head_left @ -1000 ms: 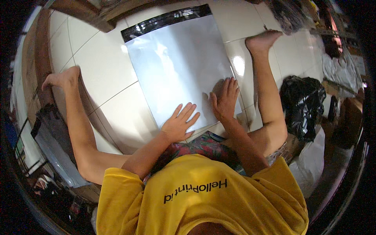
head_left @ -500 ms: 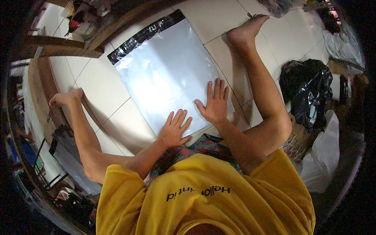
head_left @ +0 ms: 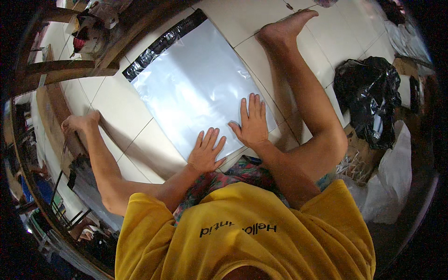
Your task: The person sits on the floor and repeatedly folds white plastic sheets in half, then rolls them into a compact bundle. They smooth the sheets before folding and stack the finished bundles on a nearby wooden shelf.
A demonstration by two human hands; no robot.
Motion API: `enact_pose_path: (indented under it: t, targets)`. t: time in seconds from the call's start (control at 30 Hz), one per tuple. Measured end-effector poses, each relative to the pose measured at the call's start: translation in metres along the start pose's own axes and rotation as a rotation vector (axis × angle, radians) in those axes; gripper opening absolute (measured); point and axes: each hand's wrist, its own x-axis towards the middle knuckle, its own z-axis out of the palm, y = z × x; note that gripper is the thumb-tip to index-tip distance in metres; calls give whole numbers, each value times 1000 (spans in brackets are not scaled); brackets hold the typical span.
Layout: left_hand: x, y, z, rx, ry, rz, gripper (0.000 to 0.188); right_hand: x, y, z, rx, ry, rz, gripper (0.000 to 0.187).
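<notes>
Evidently, in the head view, the flat, glossy grey-white plastic sheet (head_left: 196, 79) lies slantwise on the floor between the person's legs, its far edge bordered by a shiny black plastic band (head_left: 163, 45). A dark brown wooden beam (head_left: 70, 72) ends near the band's left corner, so room is tight there. Along the sheet's left edge, a wide stretch of tile runs to the bent left leg (head_left: 100, 163); along its right edge, a narrower strip separates it from the right leg (head_left: 303, 88). The near edge, partly covered by the hands, comes close to the red-and-green patterned shorts (head_left: 233, 172).

The left hand (head_left: 205, 151) rests palm down at the near left part of the sheet, its grip spread, fingers apart. The right hand (head_left: 252, 125) lies flat near the right corner, its grip likewise extended, thumb held away from the fingers.

Underneath, the floor (head_left: 128, 114) is of glossy cream tiles with thin dark joints. Beyond the right leg sit a crumpled black plastic bag (head_left: 366, 100) and a translucent white plastic wrapping (head_left: 389, 177); grey plastic packaging (head_left: 95, 196) lies outside the left leg. A yellow short-sleeved shirt (head_left: 242, 256) fills the lower middle.
</notes>
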Motion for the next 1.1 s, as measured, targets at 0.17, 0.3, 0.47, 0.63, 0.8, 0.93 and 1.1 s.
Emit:
enact_pose_path:
  t: [0.17, 0.3, 0.47, 0.63, 0.8, 0.93, 1.1]
  targets:
    - [0, -1, -2, -124, -15, -15, 79, 6, -2, -10, 22, -102, 23, 91]
    - [16, 6, -32, -243, 17, -14, 82, 1, 0, -7, 10, -82, 11, 91]
    - [136, -4, -55, -289, 208, 269, 81, -1, 3, 9, -17, -153, 42, 87]
    - [192, -38, -49, -169, 27, 521, 79, 5, 1, -4, 67, -203, 36, 90]
    - [201, -55, -59, -166, 34, 428, 81, 8, 1, -8, 95, -245, 40, 88]
    - [221, -88, -78, -92, 117, 354, 81, 1, 1, 0, 65, -207, 56, 89]
    - [263, -152, -95, 32, 242, 213, 78, 1, 2, -3, 37, -239, 47, 89]
